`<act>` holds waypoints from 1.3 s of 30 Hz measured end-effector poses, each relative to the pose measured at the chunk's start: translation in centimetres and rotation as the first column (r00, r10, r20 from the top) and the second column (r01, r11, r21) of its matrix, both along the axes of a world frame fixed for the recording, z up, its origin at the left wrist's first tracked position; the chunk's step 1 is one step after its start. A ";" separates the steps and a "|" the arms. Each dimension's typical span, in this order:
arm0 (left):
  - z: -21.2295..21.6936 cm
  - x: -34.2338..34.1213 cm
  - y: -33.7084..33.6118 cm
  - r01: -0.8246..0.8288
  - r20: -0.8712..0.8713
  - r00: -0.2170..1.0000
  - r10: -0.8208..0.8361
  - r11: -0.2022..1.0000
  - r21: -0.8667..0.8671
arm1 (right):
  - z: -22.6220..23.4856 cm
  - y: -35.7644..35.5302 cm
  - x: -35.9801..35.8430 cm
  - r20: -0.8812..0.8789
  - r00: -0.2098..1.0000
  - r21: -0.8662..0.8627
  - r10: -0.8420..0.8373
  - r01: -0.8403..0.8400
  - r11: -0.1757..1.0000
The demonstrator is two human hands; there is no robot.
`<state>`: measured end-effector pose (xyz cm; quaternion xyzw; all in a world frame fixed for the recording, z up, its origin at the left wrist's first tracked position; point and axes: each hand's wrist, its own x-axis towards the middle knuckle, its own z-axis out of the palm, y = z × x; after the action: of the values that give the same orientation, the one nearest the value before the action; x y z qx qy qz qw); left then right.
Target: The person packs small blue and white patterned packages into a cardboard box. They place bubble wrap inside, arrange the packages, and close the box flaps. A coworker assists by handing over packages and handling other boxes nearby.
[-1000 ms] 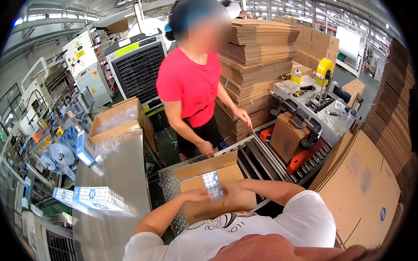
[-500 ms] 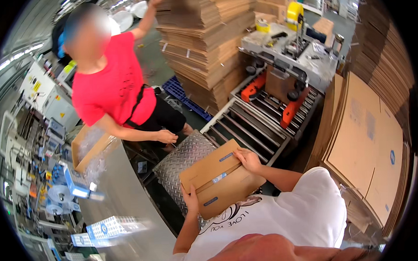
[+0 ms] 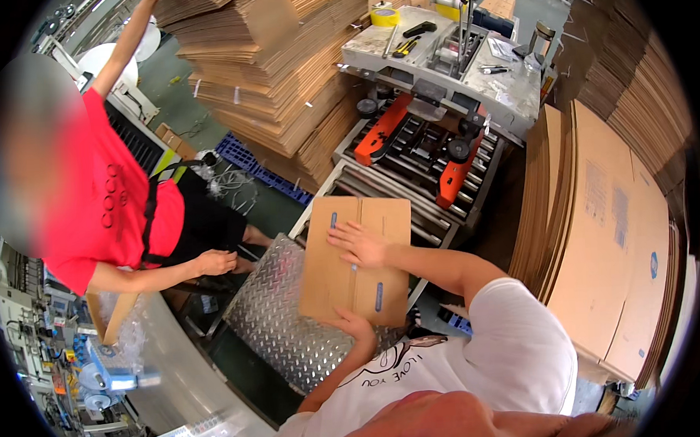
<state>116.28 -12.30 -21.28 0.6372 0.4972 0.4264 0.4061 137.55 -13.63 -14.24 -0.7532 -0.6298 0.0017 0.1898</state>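
A flat brown cardboard box (image 3: 394, 267), its top flaps folded together along a middle seam, lies between the metal tread plate and the roller conveyor. Small blue printed marks show on its top. My right hand (image 3: 358, 243) rests flat across the seam, fingers spread. At the near edge my left hand (image 3: 352, 326) touches the box with its fingers stretched out. Below and left of the box is the silver tread plate (image 3: 272, 314). The box's underside is hidden.
The roller conveyor (image 3: 395, 190) leads into a taping machine (image 3: 440, 138) with orange side guides. Stacks of flat cardboard stand behind (image 3: 275, 75) and at right (image 3: 605, 233). A co-worker in a red shirt (image 3: 110, 196) stands left, beside a steel table (image 3: 177, 355).
The box has turned and shifted toward the conveyor. My right hand went from its edge to flat on top. The box inside the taping machine no longer shows. My view has swung right.
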 end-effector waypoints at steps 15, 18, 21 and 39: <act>3.0 26.1 6.7 0.619 0.000 0.752 -0.659 0.706 -0.344 | 1.9 -4.3 20.2 0.150 0.837 -0.015 -0.526 0.534 0.845; 8.8 22.6 7.2 0.704 0.154 0.696 -0.701 0.624 -0.339 | 3.1 -5.6 15.9 0.072 0.931 -0.180 -0.359 0.366 0.913; 6.2 13.0 6.2 0.824 0.217 0.516 -0.828 0.412 -0.389 | 11.5 -7.8 9.9 -0.244 0.968 -0.669 -0.059 -0.124 0.733; -0.5 -18.8 11.4 0.693 0.085 0.325 -0.942 0.175 -0.700 | 28.6 -38.1 -23.5 0.647 0.677 -0.133 -0.350 0.553 0.823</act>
<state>97.46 -0.87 -21.79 0.6924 0.2368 -0.1910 0.6542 114.08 -51.76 14.31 -0.8678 -0.4384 -0.1813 -0.1480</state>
